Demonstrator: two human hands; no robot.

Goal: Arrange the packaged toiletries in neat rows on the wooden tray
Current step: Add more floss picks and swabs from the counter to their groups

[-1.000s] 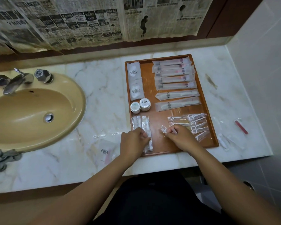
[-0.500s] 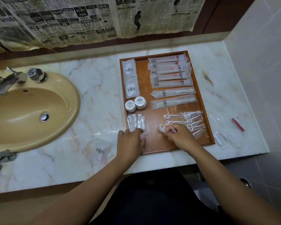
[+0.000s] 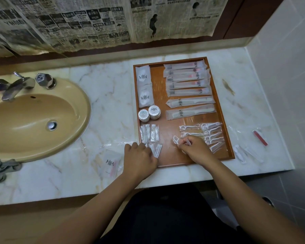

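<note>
**Change from earlier frames**
- The left hand (image 3: 139,159) has shifted from on top of the swab packets to the near-left corner of the wooden tray (image 3: 169,157).
- The lower swab packets (image 3: 156,150) now lie fanned and askew at its fingertips. The upper swab packets (image 3: 149,133) remain straight.
- The right hand (image 3: 195,150) stays in place, pinching one floss pick packet (image 3: 175,139) between thumb and forefinger.
- The left hand's fingers are bent down onto the fanned packets. It cannot be determined whether they grip or only press.

**Materials and shapes**
- Tray: rectangular, reddish-brown wood, low raised rim. It sits on a glossy white marble worktop (image 3: 104,103) with grey and tan veining.
- Sink (image 3: 33,120): oval, tan glazed, set into the worktop left of the tray, with a faceted chrome tap (image 3: 16,85).
- Wrappers: thin clear or frosted film, creased and reflective.

**Tray contents**
- Far right: long toothbrush packets (image 3: 187,78), stacked crosswise in a column.
- Below them: two comb packets (image 3: 190,107).
- Far left: two flat white sachets (image 3: 143,85) with a dark emblem.
- Left, middle: two round silver-topped containers (image 3: 150,113), touching.
- Near right: a row of floss picks (image 3: 210,133).

**Off the tray**
- One emblem sachet (image 3: 110,163) lies left of the left hand.
- A red item (image 3: 260,138) lies on the worktop to the right.
</note>
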